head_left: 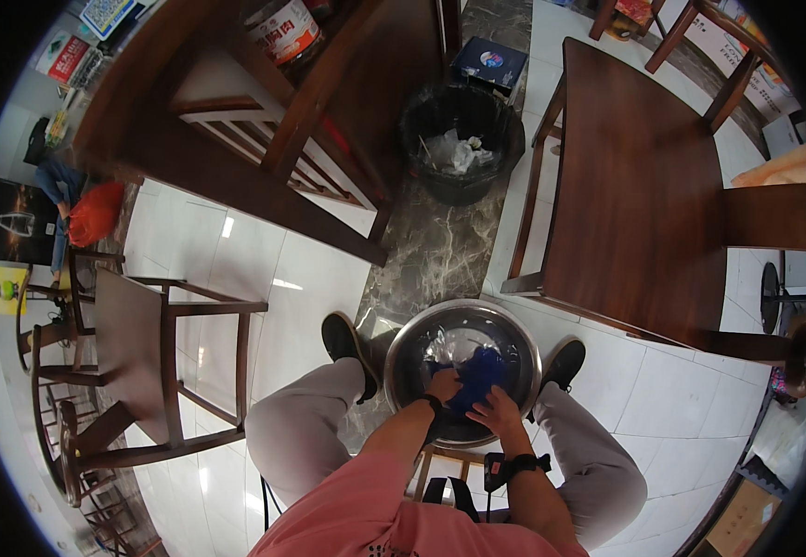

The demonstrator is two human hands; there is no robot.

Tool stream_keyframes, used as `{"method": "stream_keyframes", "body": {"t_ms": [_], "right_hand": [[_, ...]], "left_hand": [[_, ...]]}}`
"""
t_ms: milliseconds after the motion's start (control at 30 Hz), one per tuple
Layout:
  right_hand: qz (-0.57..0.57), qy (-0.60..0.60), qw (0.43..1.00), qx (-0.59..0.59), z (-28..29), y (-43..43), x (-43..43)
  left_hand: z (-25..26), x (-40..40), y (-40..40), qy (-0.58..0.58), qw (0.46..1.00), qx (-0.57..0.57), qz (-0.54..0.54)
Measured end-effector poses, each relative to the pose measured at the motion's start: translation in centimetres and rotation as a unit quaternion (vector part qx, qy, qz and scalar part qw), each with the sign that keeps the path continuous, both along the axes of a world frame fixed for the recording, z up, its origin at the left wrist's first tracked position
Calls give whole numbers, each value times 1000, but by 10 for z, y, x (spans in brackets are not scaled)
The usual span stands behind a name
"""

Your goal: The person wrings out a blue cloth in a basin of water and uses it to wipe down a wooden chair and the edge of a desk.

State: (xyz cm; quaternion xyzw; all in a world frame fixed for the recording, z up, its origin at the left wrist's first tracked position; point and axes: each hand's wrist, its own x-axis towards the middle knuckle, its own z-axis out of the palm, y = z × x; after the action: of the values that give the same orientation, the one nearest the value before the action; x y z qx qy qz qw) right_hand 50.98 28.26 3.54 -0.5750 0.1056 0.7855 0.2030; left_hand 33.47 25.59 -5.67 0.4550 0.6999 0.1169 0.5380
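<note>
Between my feet stands a round metal basin (533,346) with water in it. A dark blue cloth (479,376) lies bunched and wet in the basin, right of its middle. My left hand (446,385) is at the cloth's left edge with its fingers curled; whether it grips the cloth cannot be made out. At the cloth's lower right, my right hand (499,412) has its fingers spread and touches or nearly touches it. Both wrists carry black bands, and a small black box sits by the right one.
A black-lined trash bin (459,167) with crumpled waste stands ahead, beside a dark blue box (491,64). Wooden chairs flank me, one at left (131,348) and one at right (640,209). A wooden table frame (291,230) is at upper left. A red bag (96,214) hangs far left.
</note>
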Motion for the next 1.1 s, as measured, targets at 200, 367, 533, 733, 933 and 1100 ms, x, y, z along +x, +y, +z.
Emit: {"method": "stream_keyframes", "body": {"t_ms": [200, 367, 533, 733, 933, 1100], "right_hand": [[31, 37, 999, 26, -9, 4, -4], [4, 116, 988, 101, 14, 3, -15], [-20, 148, 984, 98, 65, -3, -21], [60, 71, 939, 330, -19, -16, 25], [124, 12, 936, 330, 18, -27, 14], [2, 58, 980, 188, 76, -21, -14]], "left_hand": [[79, 6, 30, -101, 991, 73, -48], [154, 3, 45, -235, 966, 7, -112], [229, -6, 38, -330, 933, 9, -143], [251, 22, 27, -360, 931, 57, -24], [227, 13, 0, -283, 949, -5, 140], [200, 22, -6, -490, 842, -43, 219]]}}
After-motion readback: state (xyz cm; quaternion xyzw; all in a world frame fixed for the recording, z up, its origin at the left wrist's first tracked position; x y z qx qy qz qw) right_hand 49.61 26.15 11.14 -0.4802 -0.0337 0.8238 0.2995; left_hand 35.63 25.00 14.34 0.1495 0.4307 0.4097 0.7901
